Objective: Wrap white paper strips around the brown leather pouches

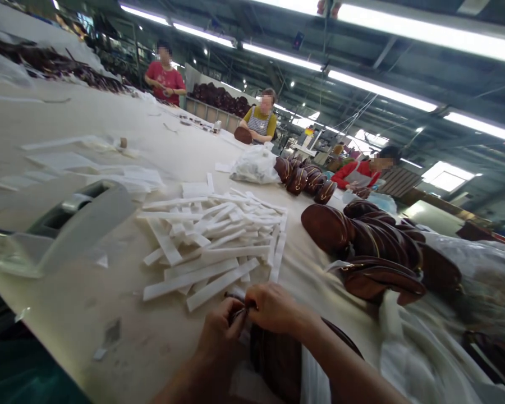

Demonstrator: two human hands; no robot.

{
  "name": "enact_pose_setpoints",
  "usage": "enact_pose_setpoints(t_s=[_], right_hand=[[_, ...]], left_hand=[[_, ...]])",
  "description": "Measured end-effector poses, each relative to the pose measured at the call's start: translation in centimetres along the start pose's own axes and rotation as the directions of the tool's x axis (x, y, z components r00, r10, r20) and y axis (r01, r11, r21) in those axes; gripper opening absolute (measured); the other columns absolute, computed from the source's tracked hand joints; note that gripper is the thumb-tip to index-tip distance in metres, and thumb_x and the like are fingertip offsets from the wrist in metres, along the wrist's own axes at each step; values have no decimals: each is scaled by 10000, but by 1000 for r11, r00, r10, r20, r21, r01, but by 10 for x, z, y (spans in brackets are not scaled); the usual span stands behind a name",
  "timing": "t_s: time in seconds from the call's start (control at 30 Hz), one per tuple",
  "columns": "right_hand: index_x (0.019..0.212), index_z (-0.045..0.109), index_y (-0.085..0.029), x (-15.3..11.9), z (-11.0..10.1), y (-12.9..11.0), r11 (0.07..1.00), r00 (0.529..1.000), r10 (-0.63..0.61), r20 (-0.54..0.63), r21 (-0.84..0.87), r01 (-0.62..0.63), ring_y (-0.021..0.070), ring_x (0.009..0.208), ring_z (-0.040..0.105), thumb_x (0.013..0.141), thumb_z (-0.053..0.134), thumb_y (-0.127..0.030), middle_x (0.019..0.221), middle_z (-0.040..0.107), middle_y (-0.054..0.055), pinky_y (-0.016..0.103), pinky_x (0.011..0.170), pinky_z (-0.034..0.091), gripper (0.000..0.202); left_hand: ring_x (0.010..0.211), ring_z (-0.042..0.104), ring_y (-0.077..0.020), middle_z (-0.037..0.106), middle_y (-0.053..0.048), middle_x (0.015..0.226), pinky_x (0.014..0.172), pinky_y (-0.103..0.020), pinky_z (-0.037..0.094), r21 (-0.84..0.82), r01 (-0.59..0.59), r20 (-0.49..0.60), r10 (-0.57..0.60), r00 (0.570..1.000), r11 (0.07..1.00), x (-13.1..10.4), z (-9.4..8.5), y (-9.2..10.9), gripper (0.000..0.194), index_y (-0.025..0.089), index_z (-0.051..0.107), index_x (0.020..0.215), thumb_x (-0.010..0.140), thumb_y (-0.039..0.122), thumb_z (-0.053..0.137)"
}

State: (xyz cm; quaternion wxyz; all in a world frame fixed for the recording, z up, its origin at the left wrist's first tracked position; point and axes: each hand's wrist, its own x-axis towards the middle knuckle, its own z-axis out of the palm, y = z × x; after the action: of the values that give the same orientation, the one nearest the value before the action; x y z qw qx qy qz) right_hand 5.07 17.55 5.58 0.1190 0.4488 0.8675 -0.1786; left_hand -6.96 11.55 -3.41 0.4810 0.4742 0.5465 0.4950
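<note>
Overhead: rows of lit strip lights (pixel 382 90) | Bench (pixel 147 359): pale, white strips (pixel 219 224) heaped on it | Brown bag (pixel 273 362): partly under right forearm (pixel 340 359) | Left hand (pixel 223 325), right hand (pixel 273 307): both pinching a small dark piece (pixel 234 295) — steady, close-in fingertips should work best

A pale tape dispenser (pixel 73 224) sits on the left of the tabletop (pixel 122 348). A crumpled clear plastic bag (pixel 256 165) lies farther back. Beyond are a person in a red T-shirt (pixel 165 78), another in a checked apron (pixel 258 124), and a third in red sleeves (pixel 345 177), under fluorescent lights (pixel 284 57).
</note>
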Motion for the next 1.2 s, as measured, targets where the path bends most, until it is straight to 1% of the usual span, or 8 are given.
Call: enact_pose_setpoints(t_s=[0.2,0.53,0.6,0.7,0.83,0.9,1.07,1.2], right_hand=[[877,722,-165,-2,-4,-3,999,999,34,-9,25,-34,210,826,657,745,529,-213,861,727,105,255,625,374,239],[841,703,-136,-3,-1,-2,999,999,18,-52,40,-15,226,853,652,725,534,-181,888,716,133,262,629,364,211],[831,700,-141,-3,0,-1,999,998,10,-64,36,-8,215,836,648,720,537,-186,878,715,122,260,619,355,202],[832,694,-158,-4,1,0,999,996,-8,-84,41,12,195,813,636,720,545,-194,867,711,98,256,620,348,190],[814,683,-171,-7,-1,0,998,994,-40,-98,33,44,176,784,625,727,546,-202,862,701,74,250,603,330,166],[793,677,-177,-9,-2,-1,999,995,-39,-94,21,42,174,769,622,735,548,-226,855,696,66,249,593,320,150],[805,671,-195,-11,-2,-1,999,996,-31,-85,7,32,167,750,612,741,555,-251,849,689,54,245,602,329,143],[803,663,-171,-10,-2,-1,1000,994,-13,-105,1,13,187,798,625,786,518,-253,870,693,80,276,697,367,167]], left_hand=[[493,494,-153,546,-17,526,472,-219,352,-5,-22,-42,22,999,1000,4,5,4,201,172,647,660,690,348,557],[526,465,-140,530,-8,540,500,-213,343,0,19,-6,-19,1000,1000,5,3,8,195,158,611,609,651,329,529],[534,460,-133,539,-9,561,514,-214,348,-39,39,15,-38,999,998,6,1,10,190,150,609,603,636,327,547],[517,436,-113,519,-2,549,508,-207,333,-184,104,73,-92,993,978,7,-1,12,201,138,602,591,602,338,610],[433,369,-73,459,24,459,456,-188,264,-405,251,116,-223,968,879,10,0,10,225,132,572,562,546,336,666],[412,356,-61,457,28,443,438,-182,244,-474,287,121,-261,958,832,11,1,10,197,133,556,537,501,288,672],[372,340,-46,459,28,415,410,-174,214,-530,326,157,-287,945,783,11,0,12,155,132,554,526,481,238,658],[353,350,-51,480,16,410,399,-173,219,-526,340,191,-281,941,780,11,-3,13,146,129,568,544,494,253,628]])
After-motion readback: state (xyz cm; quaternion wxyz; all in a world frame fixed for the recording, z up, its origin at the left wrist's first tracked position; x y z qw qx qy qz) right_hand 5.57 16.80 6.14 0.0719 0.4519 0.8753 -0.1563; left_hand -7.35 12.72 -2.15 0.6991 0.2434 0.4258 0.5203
